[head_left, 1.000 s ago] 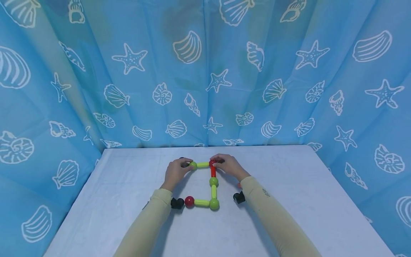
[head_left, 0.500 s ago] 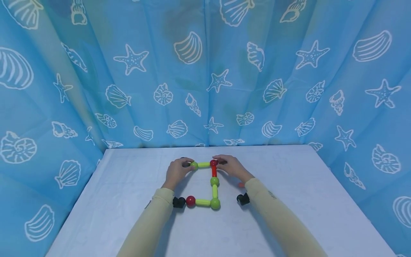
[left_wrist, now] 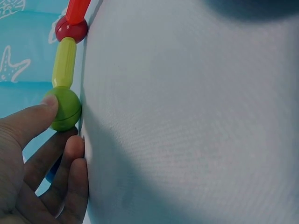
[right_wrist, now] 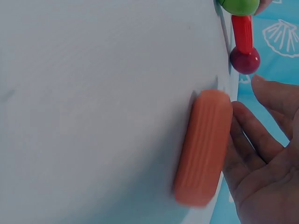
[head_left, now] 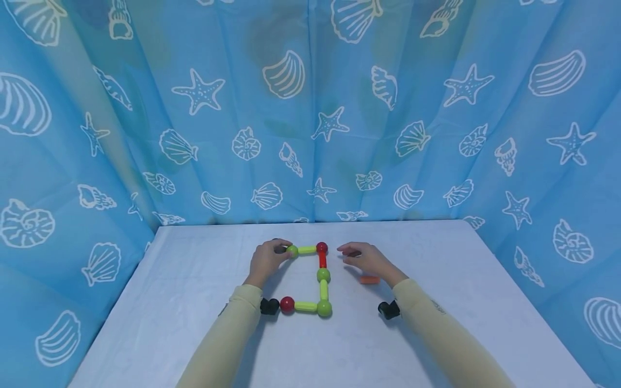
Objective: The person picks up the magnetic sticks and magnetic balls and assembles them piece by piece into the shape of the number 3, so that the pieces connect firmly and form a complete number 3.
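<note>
A magnetic-looking chain of green and red balls joined by rods lies on the table. My left hand pinches the green ball at its far left end, thumb on one side and fingers on the other. From this ball a yellow-green rod runs to a red ball, where a red rod joins. My right hand is apart from the chain, to the right of that red ball, fingers relaxed and holding nothing. Near it on the table lies an orange rod.
The chain's near side has a green ball, a yellow-green rod and a red ball. Something blue shows behind the left fingers. A shell-patterned blue curtain stands around the white table.
My right hand has let go of the far red ball and moved right, away from it. The orange rod now shows more fully. My left hand stays at the green ball.
</note>
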The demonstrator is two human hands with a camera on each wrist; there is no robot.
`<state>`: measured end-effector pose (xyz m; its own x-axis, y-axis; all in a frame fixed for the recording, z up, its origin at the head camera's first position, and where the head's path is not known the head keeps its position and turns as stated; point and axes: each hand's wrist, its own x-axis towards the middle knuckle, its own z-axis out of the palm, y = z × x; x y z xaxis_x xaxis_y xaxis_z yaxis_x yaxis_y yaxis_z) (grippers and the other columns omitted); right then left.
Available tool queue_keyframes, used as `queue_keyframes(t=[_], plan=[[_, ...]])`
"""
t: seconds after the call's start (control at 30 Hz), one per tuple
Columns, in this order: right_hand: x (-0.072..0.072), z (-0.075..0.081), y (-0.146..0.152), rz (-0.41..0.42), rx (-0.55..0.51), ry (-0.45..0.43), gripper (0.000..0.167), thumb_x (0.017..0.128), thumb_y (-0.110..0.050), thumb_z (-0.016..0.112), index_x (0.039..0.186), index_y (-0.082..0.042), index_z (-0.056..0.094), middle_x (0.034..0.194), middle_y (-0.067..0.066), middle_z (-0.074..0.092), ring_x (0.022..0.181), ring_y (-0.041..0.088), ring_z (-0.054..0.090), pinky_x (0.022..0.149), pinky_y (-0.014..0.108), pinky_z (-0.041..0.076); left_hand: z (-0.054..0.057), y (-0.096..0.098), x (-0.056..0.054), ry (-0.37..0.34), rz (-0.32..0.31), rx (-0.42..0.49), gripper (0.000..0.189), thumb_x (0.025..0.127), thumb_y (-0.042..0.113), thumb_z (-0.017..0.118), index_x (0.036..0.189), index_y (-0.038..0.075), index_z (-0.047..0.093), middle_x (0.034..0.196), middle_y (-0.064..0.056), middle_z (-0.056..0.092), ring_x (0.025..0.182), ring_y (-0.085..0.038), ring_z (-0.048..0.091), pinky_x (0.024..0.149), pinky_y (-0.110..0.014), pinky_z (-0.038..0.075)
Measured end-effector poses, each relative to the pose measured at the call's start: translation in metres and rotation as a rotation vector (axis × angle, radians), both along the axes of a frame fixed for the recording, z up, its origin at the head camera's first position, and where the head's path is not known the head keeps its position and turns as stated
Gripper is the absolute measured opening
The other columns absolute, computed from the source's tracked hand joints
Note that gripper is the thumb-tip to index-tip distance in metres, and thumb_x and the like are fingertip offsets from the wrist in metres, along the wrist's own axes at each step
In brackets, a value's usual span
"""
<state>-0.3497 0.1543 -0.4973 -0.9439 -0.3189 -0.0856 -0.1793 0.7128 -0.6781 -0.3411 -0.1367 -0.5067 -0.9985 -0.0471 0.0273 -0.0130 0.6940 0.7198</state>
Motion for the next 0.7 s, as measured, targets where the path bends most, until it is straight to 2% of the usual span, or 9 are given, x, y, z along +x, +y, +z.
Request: queue_keyframes(t=[0.23, 0.47, 0.6, 0.7], plan=[[0.010, -0.004, 0.019, -0.037, 0.019, -0.030, 0.033, 0.096, -0.021, 0.071, 0.129, -0.021, 0.068, 0.123, 0.002, 0.067, 0.120, 0.026, 0.059, 0.103, 0.048, 0.047, -0.004, -0.001, -0.002, -0.006, -0.002, 0.001, 0.028, 0.091, 0.025, 0.078, 0.119, 0.023, 0.075, 0.123, -0.004, 0.071, 0.126, -0.030, 0.058, 0.106, -0.053, 0.042], [0.022, -0.006, 0.041, -0.047, 0.008, -0.060, 0.024, 0.095, -0.023, 0.072, 0.119, -0.021, 0.071, 0.121, 0.001, 0.066, 0.117, 0.026, 0.057, 0.101, 0.049, 0.048, -0.002, 0.000, -0.001, -0.005, 0.002, 0.007, 0.028, 0.090, 0.023, 0.079, 0.118, 0.023, 0.075, 0.123, -0.005, 0.071, 0.124, -0.030, 0.059, 0.105, -0.052, 0.043], [0.029, -0.009, 0.055, -0.027, -0.003, -0.045, 0.028, 0.090, -0.030, 0.079, 0.114, -0.020, 0.072, 0.118, 0.001, 0.066, 0.115, 0.026, 0.057, 0.099, 0.048, 0.050, -0.001, -0.001, 0.000, 0.003, -0.009, 0.015, 0.027, 0.091, 0.022, 0.079, 0.118, 0.023, 0.075, 0.123, -0.005, 0.072, 0.124, -0.030, 0.060, 0.105, -0.053, 0.044], [0.033, -0.011, 0.063, -0.003, 0.005, -0.021, 0.026, 0.088, -0.028, 0.081, 0.110, -0.018, 0.071, 0.111, -0.001, 0.066, 0.109, 0.024, 0.059, 0.097, 0.046, 0.051, -0.001, -0.001, 0.001, 0.012, -0.016, 0.011, 0.028, 0.091, 0.023, 0.079, 0.118, 0.023, 0.075, 0.122, -0.005, 0.072, 0.123, -0.030, 0.060, 0.104, -0.052, 0.044]])
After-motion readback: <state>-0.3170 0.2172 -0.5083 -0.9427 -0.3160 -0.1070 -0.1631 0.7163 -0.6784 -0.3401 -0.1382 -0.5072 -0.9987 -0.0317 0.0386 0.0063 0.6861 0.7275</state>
